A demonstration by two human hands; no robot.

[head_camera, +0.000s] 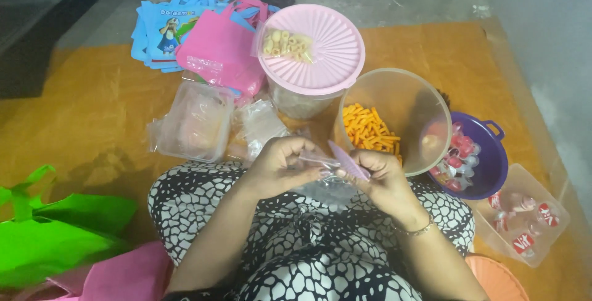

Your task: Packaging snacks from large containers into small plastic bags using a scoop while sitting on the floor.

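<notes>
Over the lap, in a black-and-white patterned dress (296,245), the left hand (280,166) and right hand (382,177) meet, fingers pressed together, pinching a small clear plastic bag (330,174) between them; the right also grips a purple scoop (348,160). Just beyond stands a clear bucket (394,100) holding orange snack sticks (369,131), with a purple bowl (493,165) of jelly cups beside it. Farther off, a packed snack bag (288,44) lies on a pink lid (311,48).
</notes>
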